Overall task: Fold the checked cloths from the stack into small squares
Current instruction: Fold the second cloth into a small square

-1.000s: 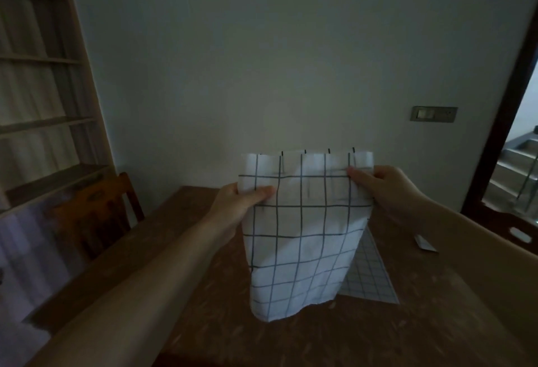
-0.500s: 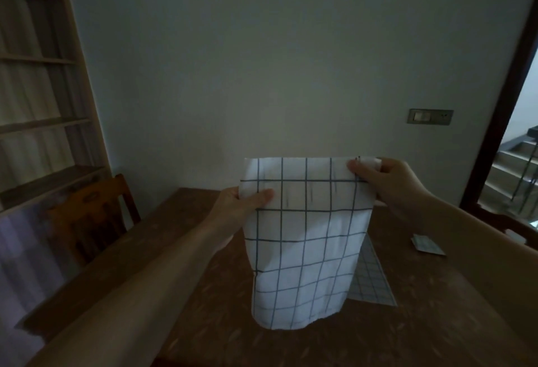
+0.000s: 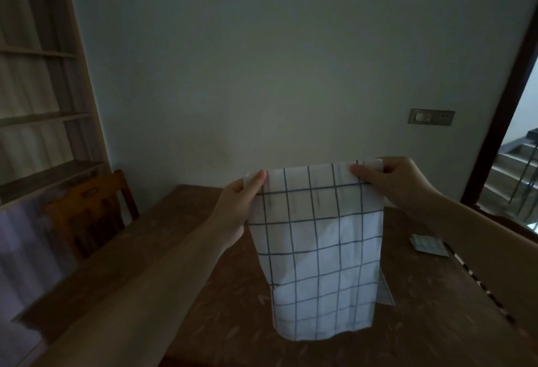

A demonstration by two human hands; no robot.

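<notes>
Left hand point(image 3: 237, 206) is pinched on the upper left corner of the checked cloth point(image 3: 318, 250), thumb on the near face, and the cloth is held up in the air above the wooden table point(image 3: 203, 294). To the right of that hand the cloth is hung down doubled, its top edge stretched across to the right hand point(image 3: 398, 183), by which the upper right corner is gripped between thumb and fingers. Just right of the hanging cloth, a corner of another checked cloth point(image 3: 385, 294) is seen lying on the table.

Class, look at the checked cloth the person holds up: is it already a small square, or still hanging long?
Hanging long. Left hand and right hand pinch the checked cloth by its top corners above the table.
</notes>
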